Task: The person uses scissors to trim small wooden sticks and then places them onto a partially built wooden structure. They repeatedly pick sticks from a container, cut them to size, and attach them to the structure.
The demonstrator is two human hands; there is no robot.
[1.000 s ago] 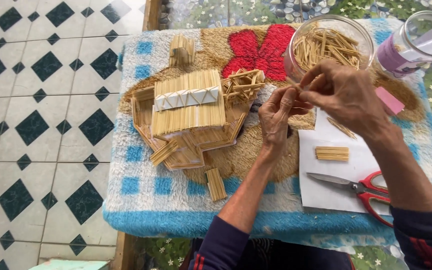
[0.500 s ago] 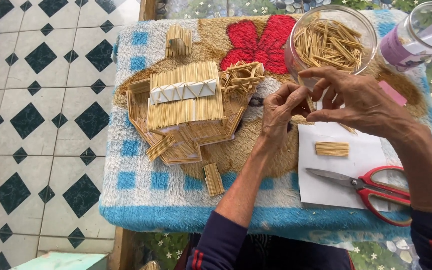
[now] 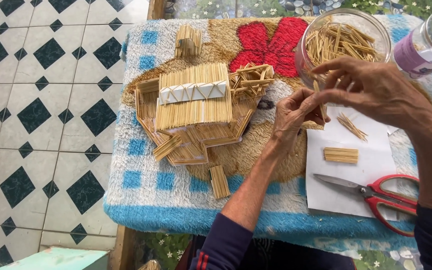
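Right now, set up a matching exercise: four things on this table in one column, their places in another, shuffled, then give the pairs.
Things:
1. scissors
2. stick house model
3. clear jar of sticks
4. left hand

Places:
A. far edge, above the right hand
B. lying on the white paper, near right
C. pinching thin sticks beside the right hand
D. left of the hands, on the fluffy mat

Pairs: 1-B, 2-D, 3-A, 4-C
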